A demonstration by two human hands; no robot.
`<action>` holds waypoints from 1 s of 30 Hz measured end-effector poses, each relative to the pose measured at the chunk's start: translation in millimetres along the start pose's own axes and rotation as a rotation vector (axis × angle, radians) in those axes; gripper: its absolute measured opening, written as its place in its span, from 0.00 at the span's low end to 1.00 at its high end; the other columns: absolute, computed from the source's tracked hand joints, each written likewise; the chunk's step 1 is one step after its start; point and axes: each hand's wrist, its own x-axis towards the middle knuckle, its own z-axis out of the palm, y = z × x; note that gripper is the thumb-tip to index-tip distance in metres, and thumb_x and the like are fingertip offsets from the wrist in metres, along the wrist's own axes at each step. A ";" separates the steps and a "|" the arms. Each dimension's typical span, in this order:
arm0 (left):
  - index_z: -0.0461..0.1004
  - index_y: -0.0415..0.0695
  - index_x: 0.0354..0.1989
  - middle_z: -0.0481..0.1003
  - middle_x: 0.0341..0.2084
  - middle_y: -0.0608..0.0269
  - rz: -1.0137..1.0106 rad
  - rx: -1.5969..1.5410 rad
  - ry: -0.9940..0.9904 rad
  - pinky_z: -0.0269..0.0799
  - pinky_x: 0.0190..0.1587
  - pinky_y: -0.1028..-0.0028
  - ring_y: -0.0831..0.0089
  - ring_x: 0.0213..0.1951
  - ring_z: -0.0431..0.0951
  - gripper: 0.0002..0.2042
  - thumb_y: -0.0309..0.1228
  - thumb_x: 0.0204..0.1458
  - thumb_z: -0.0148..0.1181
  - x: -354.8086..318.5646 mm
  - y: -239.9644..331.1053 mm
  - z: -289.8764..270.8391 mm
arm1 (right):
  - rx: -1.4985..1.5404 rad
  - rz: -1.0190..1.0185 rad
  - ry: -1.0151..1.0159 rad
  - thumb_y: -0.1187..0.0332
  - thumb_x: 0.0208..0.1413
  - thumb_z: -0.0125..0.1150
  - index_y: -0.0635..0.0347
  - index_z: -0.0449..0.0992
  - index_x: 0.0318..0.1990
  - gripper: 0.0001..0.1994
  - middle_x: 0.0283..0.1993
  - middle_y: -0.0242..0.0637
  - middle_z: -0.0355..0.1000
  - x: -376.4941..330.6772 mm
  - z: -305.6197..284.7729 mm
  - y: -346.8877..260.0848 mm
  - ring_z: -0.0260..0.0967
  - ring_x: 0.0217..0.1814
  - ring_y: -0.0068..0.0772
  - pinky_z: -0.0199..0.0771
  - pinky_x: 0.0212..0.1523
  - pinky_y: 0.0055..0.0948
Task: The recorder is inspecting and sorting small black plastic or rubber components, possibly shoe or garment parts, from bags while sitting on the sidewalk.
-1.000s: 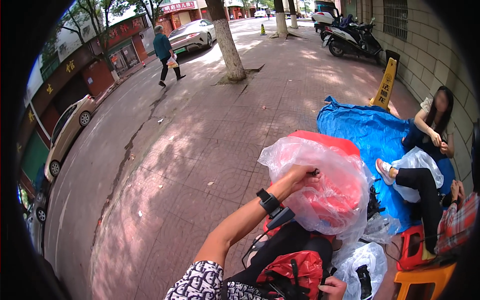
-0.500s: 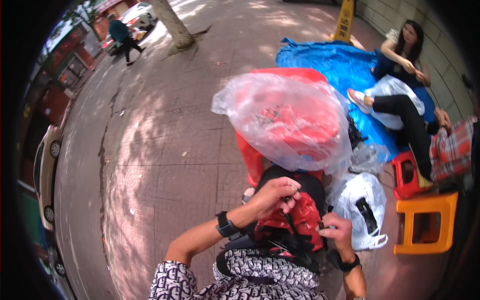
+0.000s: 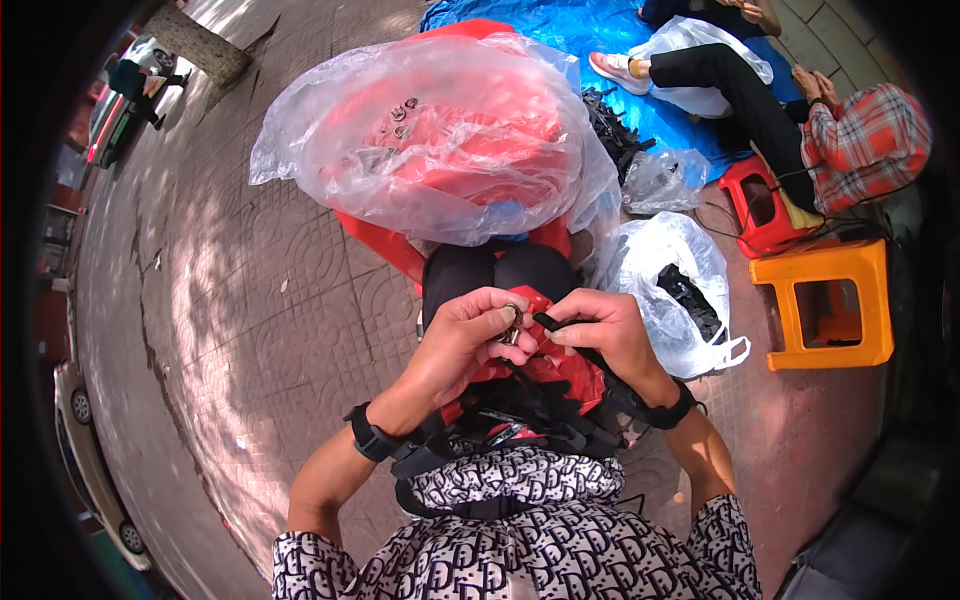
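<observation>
Between the thumb and fingers of my left hand (image 3: 465, 338) is a small shiny metal buckle (image 3: 512, 322); its exact shape is partly covered by the fingers. My right hand (image 3: 612, 325) pinches a black strap (image 3: 546, 321), whose end points at the buckle, close to it. Whether strap and buckle touch, I cannot tell. Below both hands, a red plastic bag (image 3: 585, 388) lies over my lap with several black straps (image 3: 540, 408) across it. In front of my knees, clear plastic sheeting (image 3: 330, 110) covers a red stool (image 3: 385, 245), with a few small metal pieces (image 3: 400, 118) on it.
To the right sit a white plastic bag (image 3: 640, 260) holding a black bundle (image 3: 690, 300), an orange stool (image 3: 830, 357) and a red low stool (image 3: 748, 200). A person in a plaid top (image 3: 870, 150) sits beyond, near a blue tarp (image 3: 545, 25) with black straps (image 3: 610, 130) beside it.
My hands have come together over my lap; the right hand brought the black strap up beside the buckle. The view has tilted down, and a passer-by at the far left has shifted within it.
</observation>
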 end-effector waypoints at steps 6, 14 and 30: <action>0.65 0.39 0.37 0.71 0.29 0.59 -0.020 -0.048 -0.017 0.73 0.31 0.79 0.75 0.28 0.74 0.07 0.28 0.54 0.46 -1.9 -2.2 1.6 | 0.060 0.055 -0.015 0.79 0.42 0.55 0.68 0.74 0.35 0.10 0.27 0.33 0.72 7.9 3.0 2.7 0.65 0.24 0.15 0.64 0.23 0.14; 0.65 0.41 0.40 0.70 0.25 0.62 -0.068 -0.055 -0.001 0.72 0.28 0.79 0.77 0.26 0.73 0.07 0.28 0.55 0.44 4.5 -2.3 -9.7 | 0.160 0.192 -0.096 0.79 0.41 0.57 0.67 0.73 0.37 0.11 0.26 0.31 0.71 12.0 8.3 8.0 0.64 0.22 0.13 0.63 0.22 0.14; 0.63 0.41 0.42 0.69 0.21 0.65 0.433 0.536 0.345 0.66 0.21 0.80 0.82 0.20 0.69 0.08 0.25 0.54 0.44 2.9 -22.9 10.6 | 0.327 0.156 0.076 0.83 0.36 0.55 0.69 0.71 0.38 0.16 0.19 0.36 0.68 7.6 36.9 22.5 0.62 0.15 0.20 0.61 0.16 0.16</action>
